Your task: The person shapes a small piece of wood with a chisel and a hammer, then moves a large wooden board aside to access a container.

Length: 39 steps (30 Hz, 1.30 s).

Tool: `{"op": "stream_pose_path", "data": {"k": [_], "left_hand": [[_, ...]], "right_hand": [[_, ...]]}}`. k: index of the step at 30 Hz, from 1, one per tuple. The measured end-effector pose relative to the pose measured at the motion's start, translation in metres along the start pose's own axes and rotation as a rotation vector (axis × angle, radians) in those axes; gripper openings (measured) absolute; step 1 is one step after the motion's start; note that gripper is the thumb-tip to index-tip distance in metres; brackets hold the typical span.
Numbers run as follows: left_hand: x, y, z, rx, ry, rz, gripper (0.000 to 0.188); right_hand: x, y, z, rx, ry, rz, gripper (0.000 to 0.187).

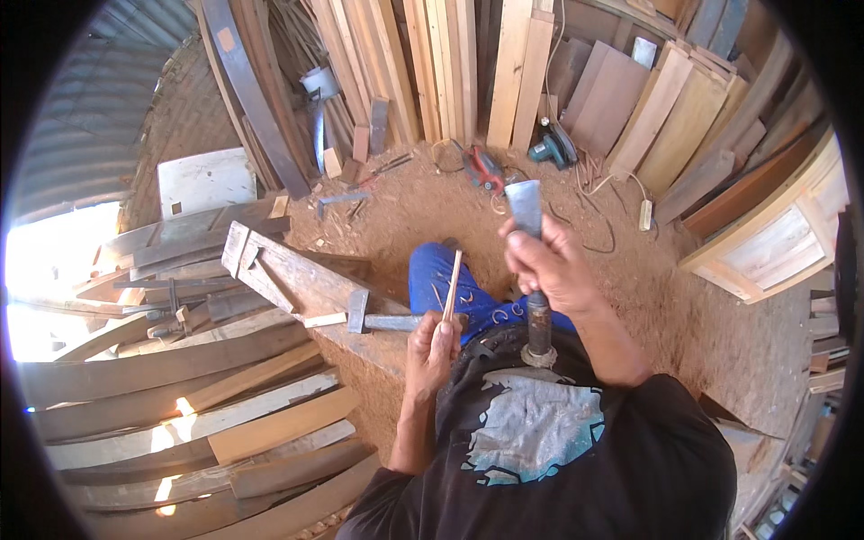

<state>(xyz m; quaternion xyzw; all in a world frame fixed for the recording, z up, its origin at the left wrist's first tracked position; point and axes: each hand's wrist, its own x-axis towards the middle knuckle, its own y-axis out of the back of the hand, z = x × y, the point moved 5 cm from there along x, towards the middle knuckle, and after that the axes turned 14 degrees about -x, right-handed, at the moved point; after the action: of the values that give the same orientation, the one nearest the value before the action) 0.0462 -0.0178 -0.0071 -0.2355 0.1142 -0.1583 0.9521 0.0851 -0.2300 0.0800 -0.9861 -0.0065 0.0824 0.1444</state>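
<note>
My left hand (pixel 430 355) is closed in a pinch on a thin, pale wooden stick (pixel 454 283) that points up and away from me. In front of my chest, my right hand (pixel 551 265) grips a chisel (pixel 525 205) with a wide metal blade. The blade points away from me, and the dark handle end rests near my shirt. Left of the stick, a hammer (pixel 357 311) lies on a worn wooden plank (pixel 310 274), its head away from my left hand. Beside the hammer head is a short pale wood strip (pixel 326 319).
Stacked boards (pixel 279 432) fill the left side. Tall planks (pixel 436 72) lean at the back. A red power tool (pixel 484 169) and a teal power tool (pixel 551 149) lie with cords on the sawdust-covered floor (pixel 666 297). A panelled wooden frame (pixel 774 247) stands at right.
</note>
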Motion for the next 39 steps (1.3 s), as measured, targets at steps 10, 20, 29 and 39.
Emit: {"op": "stream_pose_path", "data": {"k": [10,20,29,39], "left_hand": [[0.018,-0.026,0.017,0.424,-0.164,-0.042,0.016],[0.038,-0.027,0.01,-0.357,0.1,0.015,0.027],[0.069,-0.014,0.039,-0.279,-0.061,0.149,0.026],[0.016,-0.048,0.052,0.563,-0.228,-0.005,0.035]], "right_hand": [[0.013,-0.012,0.001,-0.471,0.074,0.076,0.015],[0.013,-0.023,0.031,0.098,-0.016,0.073,0.023],[-0.031,-0.096,0.048,0.348,-0.426,-0.317,0.018],[-0.046,-0.069,0.0,0.24,-0.139,-0.181,0.016]]}}
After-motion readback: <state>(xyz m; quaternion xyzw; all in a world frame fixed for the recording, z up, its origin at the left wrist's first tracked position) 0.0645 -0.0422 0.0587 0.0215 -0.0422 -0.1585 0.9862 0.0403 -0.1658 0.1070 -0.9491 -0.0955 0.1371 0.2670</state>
